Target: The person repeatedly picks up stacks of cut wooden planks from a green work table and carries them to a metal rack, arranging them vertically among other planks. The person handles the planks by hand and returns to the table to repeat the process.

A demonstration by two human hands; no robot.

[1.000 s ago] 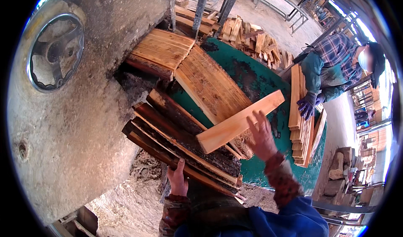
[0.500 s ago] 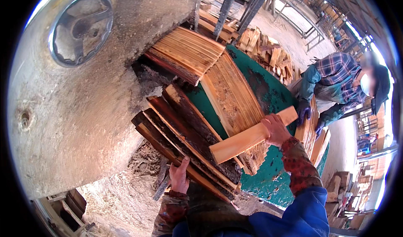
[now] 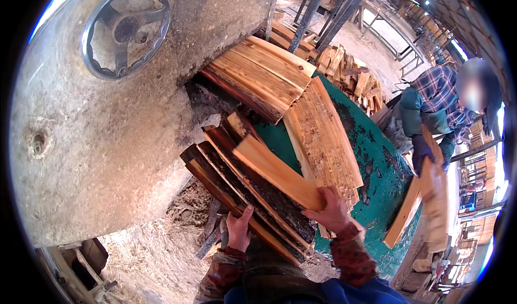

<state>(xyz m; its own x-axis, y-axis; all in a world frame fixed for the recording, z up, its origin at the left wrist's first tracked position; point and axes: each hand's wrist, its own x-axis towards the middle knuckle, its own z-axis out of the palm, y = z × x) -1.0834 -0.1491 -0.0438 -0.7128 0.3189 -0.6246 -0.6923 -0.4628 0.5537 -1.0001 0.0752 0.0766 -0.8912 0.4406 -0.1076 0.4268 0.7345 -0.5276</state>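
Note:
My right hand (image 3: 331, 212) grips the near end of a pale plank (image 3: 277, 172), which slants away to the far left above dark boards. My left hand (image 3: 238, 228) is closed on the near left edge of a stack of bark-edged boards (image 3: 218, 177), thumb on top and its other fingers partly hidden. Beyond my right hand lies a row of rough planks (image 3: 326, 137) on a green table (image 3: 377, 158). Another layer of boards (image 3: 258, 72) sits farther off, beside the machine.
A large dusty machine body (image 3: 124, 142) with a metal handwheel (image 3: 126, 29) stands at the left. On the right a co-worker (image 3: 436, 104) in dark gloves handles a board (image 3: 435, 196). Split wood pieces (image 3: 350, 72) are heaped behind the table; sawdust covers the floor (image 3: 151, 255).
My right hand has brought the plank left, turning it to line up with the bark-edged boards. My left hand keeps its hold. The co-worker has lifted a board, blurred by motion.

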